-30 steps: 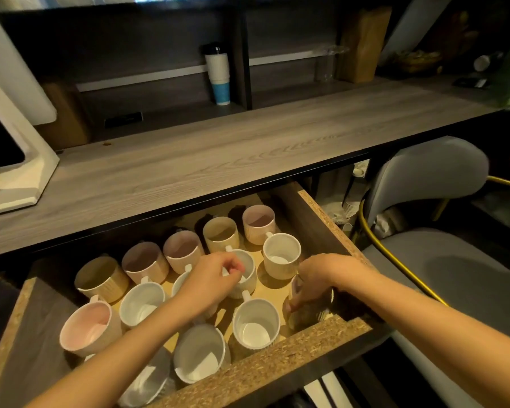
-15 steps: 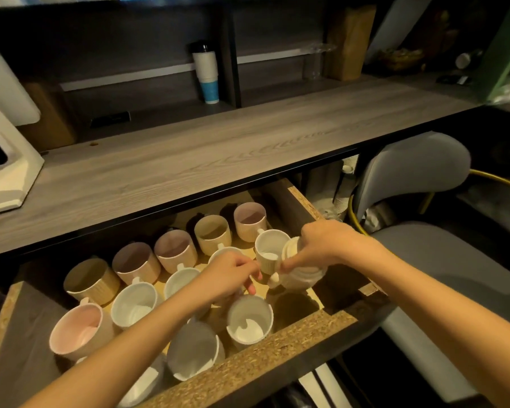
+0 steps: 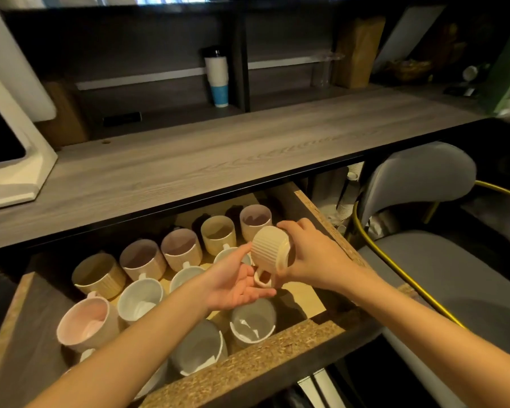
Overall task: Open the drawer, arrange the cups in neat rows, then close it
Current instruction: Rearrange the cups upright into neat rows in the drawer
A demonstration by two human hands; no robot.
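The drawer [image 3: 321, 213] stood open under the counter [image 3: 218, 160], with cups [image 3: 180, 251] in rough rows across its floor. The right hand [image 3: 315, 257] gripped a ribbed cup [image 3: 270, 245] at its mouth end, fingers curled round it. It held the cup tipped on its side in the air near the drawer's right edge, handle hanging down. The left hand [image 3: 236, 284] lay spread, palm up, just beneath, fingertips touching the cup's wall.

The step looked to be righting this cup and seating it. It would go best turned mouth up first, with the left hand steadying the base. Then it could be lowered straight into the bare patch at the front right corner, handle turned like its neighbours', without knocking the white cup [image 3: 252, 322] beside the gap.
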